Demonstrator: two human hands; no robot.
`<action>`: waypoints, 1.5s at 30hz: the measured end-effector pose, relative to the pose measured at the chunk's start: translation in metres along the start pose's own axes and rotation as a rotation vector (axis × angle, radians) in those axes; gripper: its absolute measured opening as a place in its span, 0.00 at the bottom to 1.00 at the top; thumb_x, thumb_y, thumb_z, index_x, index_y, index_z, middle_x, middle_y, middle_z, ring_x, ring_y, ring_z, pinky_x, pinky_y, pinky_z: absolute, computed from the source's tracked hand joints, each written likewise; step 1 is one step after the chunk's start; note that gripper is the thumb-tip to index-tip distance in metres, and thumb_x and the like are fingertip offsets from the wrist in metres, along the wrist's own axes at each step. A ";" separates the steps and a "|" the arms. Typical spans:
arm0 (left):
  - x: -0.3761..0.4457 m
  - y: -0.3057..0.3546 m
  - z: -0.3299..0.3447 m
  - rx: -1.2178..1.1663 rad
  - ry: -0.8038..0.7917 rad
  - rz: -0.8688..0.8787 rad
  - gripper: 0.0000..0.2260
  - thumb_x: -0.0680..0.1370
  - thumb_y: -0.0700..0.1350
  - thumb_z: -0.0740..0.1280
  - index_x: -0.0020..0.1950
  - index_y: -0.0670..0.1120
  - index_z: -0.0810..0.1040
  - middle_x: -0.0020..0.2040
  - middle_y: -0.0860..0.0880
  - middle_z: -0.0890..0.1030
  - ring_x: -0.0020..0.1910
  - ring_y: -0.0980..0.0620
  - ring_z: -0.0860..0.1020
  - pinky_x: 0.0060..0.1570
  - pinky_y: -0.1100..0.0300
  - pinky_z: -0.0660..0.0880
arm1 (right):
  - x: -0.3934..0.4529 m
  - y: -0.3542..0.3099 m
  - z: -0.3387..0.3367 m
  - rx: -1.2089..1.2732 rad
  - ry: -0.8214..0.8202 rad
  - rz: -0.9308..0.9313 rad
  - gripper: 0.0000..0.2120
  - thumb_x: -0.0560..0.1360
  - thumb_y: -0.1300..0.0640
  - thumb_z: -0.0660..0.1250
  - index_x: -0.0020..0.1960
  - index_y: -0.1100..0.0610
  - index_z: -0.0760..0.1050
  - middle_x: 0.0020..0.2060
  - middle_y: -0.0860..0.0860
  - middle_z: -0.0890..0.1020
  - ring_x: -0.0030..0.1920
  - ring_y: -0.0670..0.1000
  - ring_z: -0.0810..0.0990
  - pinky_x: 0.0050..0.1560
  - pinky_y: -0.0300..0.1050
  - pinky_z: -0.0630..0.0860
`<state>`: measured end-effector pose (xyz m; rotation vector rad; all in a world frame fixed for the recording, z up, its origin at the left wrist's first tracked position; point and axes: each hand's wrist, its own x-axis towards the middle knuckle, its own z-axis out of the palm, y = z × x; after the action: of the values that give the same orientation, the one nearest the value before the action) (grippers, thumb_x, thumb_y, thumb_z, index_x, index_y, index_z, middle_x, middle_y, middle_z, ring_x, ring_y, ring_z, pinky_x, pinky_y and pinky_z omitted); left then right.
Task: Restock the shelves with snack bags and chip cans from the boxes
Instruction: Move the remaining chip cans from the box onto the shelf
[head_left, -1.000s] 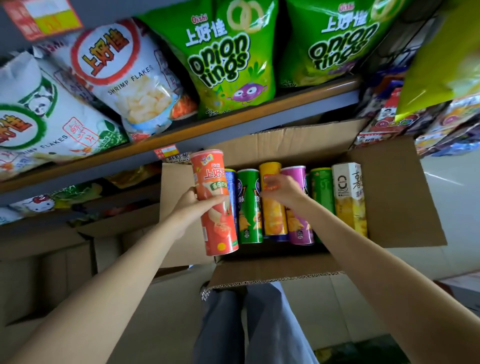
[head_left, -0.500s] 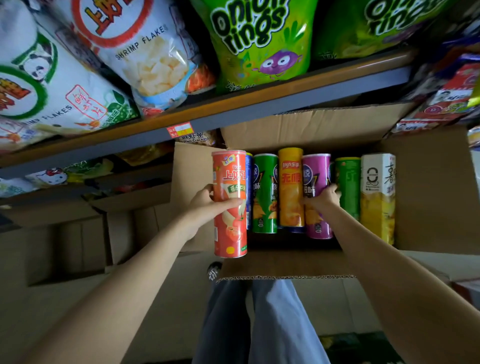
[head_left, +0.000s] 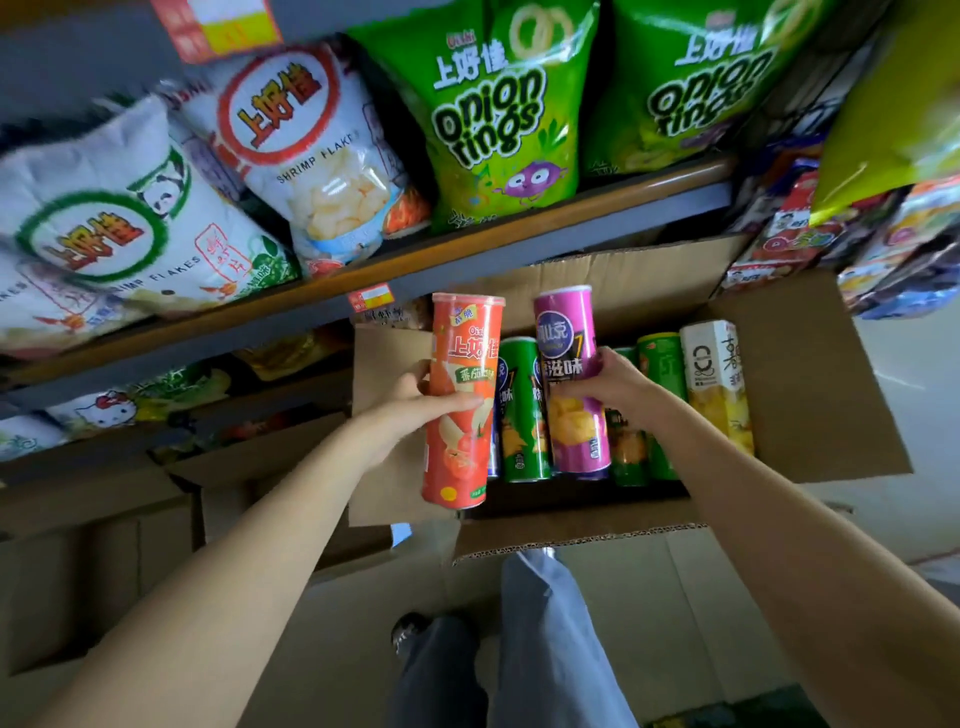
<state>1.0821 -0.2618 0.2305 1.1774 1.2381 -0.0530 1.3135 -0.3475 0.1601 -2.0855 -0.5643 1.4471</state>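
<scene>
Your L hand (head_left: 410, 402) grips the red can (head_left: 460, 400), R hand (head_left: 618, 387) wraps the purple can (head_left: 571, 379), both above the box (head_left: 810, 374). Risk: one-handed grips slipping; cans could drop onto remaining stock.

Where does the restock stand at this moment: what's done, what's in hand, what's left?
Done: upper shelf holds snack bags. In hand: left hand grips the red can, right hand grips the purple can, lifted above the box. Left: green cans remain inside.
</scene>
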 end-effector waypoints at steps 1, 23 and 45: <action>-0.007 0.007 -0.005 0.008 0.001 0.048 0.41 0.52 0.57 0.80 0.63 0.51 0.72 0.59 0.50 0.80 0.58 0.49 0.77 0.63 0.50 0.71 | -0.014 -0.014 0.004 0.022 0.013 -0.068 0.26 0.63 0.63 0.78 0.55 0.59 0.69 0.43 0.52 0.80 0.39 0.50 0.79 0.39 0.44 0.78; -0.385 0.169 -0.225 -0.203 0.210 1.124 0.22 0.58 0.43 0.78 0.50 0.49 0.77 0.40 0.54 0.84 0.37 0.59 0.81 0.35 0.68 0.76 | -0.416 -0.359 0.106 0.340 0.018 -1.200 0.31 0.59 0.61 0.79 0.59 0.61 0.72 0.50 0.55 0.82 0.47 0.51 0.81 0.49 0.50 0.79; -0.340 0.352 -0.180 -0.180 0.305 1.274 0.29 0.58 0.52 0.80 0.57 0.52 0.77 0.51 0.51 0.83 0.51 0.52 0.81 0.54 0.55 0.75 | -0.356 -0.483 -0.135 0.491 0.600 -1.232 0.32 0.67 0.64 0.75 0.67 0.60 0.66 0.53 0.55 0.78 0.50 0.53 0.79 0.51 0.49 0.77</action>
<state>1.0316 -0.1557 0.7379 1.6502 0.5295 1.1837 1.3025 -0.2188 0.7615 -1.2018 -0.8745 0.1866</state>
